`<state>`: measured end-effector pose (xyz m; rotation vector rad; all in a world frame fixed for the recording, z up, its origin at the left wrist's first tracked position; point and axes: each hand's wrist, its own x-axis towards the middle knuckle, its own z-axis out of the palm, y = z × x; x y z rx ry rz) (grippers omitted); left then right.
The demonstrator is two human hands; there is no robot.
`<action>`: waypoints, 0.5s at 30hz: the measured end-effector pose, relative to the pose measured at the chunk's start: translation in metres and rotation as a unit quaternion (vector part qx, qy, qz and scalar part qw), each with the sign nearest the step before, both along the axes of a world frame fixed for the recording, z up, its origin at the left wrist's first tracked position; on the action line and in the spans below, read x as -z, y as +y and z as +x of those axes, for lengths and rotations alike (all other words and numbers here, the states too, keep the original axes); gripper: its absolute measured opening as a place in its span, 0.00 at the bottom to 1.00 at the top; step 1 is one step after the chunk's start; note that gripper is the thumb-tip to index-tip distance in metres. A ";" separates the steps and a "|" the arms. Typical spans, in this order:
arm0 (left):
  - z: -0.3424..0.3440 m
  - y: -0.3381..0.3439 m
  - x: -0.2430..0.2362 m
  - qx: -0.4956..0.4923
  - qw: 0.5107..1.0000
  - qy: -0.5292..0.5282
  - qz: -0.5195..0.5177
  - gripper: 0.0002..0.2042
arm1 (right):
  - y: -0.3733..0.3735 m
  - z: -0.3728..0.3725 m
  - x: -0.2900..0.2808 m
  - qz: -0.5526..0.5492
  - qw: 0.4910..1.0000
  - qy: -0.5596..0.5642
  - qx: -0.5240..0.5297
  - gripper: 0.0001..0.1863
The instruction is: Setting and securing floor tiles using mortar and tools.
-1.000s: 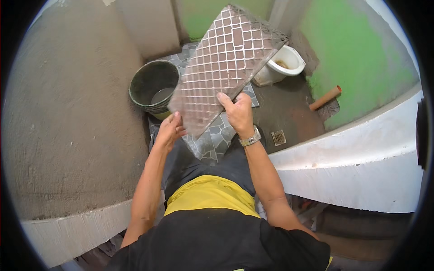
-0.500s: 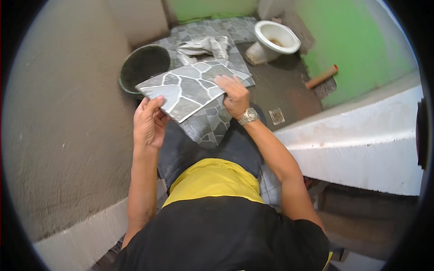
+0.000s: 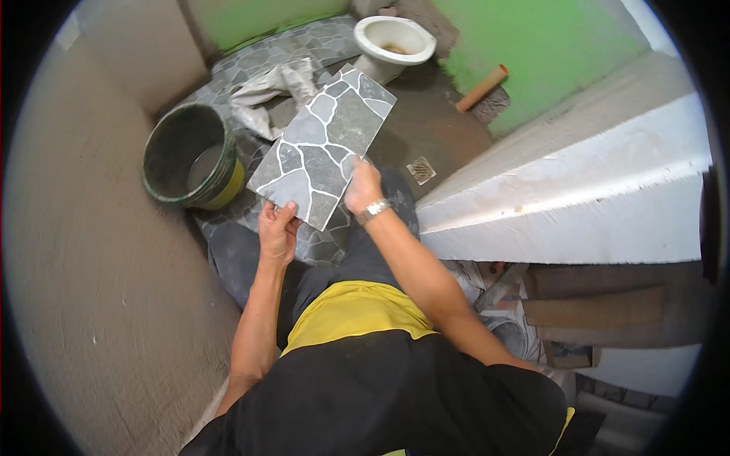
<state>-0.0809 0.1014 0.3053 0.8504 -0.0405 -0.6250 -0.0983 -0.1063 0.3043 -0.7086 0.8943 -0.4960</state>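
Note:
Between my two hands I hold up a rectangular grey tile [image 3: 325, 140] with a stone-pattern face and white lines. My left hand [image 3: 279, 232] pinches its near edge, thumb on the face and fingers beneath. My right hand [image 3: 363, 187], with a metal watch [image 3: 373, 210] on the wrist, grips the right long edge; its fingers are partly hidden behind the tile. Similar tiles [image 3: 323, 245] show on the floor below. Just past the held tile lies a crumpled pale cloth or sack [image 3: 262, 95].
A dark bucket [image 3: 228, 144] with a yellow patch stands at the left by the rough wall [image 3: 84, 228]. Ahead are a white toilet bowl [image 3: 365, 38], an orange pipe [image 3: 482, 88] and a square floor drain [image 3: 420, 171]. A white ledge [image 3: 563, 205] runs along the right.
The tile has turned so its long side points away from me, and its face shows more fully. My right hand has slid to its side edge. My view has shifted right.

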 end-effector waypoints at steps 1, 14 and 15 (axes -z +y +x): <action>0.004 -0.005 0.003 0.018 1.000 0.005 0.003 0.19 | -0.005 0.006 0.001 -0.035 0.998 0.006 0.043 0.13; 0.260 -0.037 0.039 -0.014 0.630 -0.356 0.690 0.49 | -0.192 0.032 0.002 -0.084 0.945 0.220 0.226 0.18; 0.261 -0.037 0.039 0.001 0.629 -0.344 0.697 0.49 | -0.212 0.033 0.010 -0.100 0.936 0.232 0.246 0.18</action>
